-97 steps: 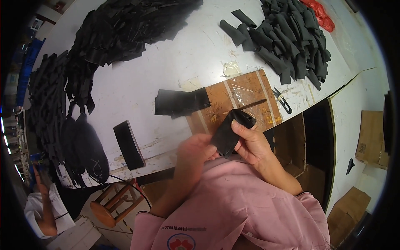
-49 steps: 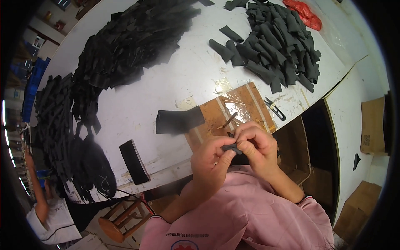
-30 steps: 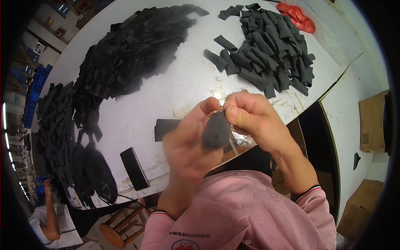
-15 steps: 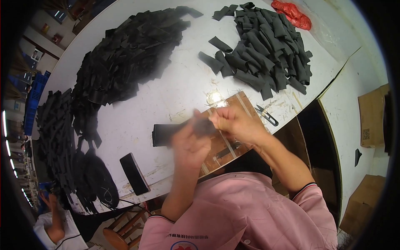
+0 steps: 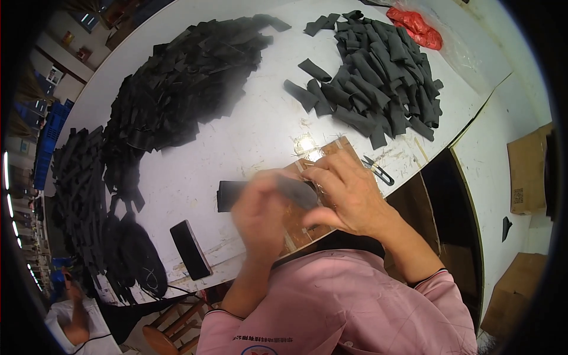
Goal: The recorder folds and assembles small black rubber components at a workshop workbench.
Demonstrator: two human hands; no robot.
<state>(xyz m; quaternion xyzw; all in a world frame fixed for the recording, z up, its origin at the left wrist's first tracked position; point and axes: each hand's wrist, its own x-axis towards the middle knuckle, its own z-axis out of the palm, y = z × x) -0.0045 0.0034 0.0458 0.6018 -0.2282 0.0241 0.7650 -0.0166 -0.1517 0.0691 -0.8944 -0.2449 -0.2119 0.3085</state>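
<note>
- You are laying a black strip (image 5: 260, 192) flat on the brown board (image 5: 331, 155) at the near edge of the worktop (image 5: 254, 136); its left end is sticking out over the white surface.
- Your right hand (image 5: 349, 195) is resting on the strip's right end, fingers spread and pressing down. Keep that end pinned so that the strip is not sliding while you are smoothing it.
- Your left hand (image 5: 260, 216) is blurred with motion over the strip's middle; I cannot tell whether its fingers are pinching the strip or only sweeping along it.
- The snips (image 5: 378, 170) are lying just beside the board on the right, and the phone (image 5: 190, 249) on the left near the edge.
- Two black heaps are sitting farther back: the folded pile (image 5: 378, 71) and the loose pile (image 5: 183, 89).
- Compared with a second ago, both your hands are now down on the board; then you were holding the piece up in front of you.
</note>
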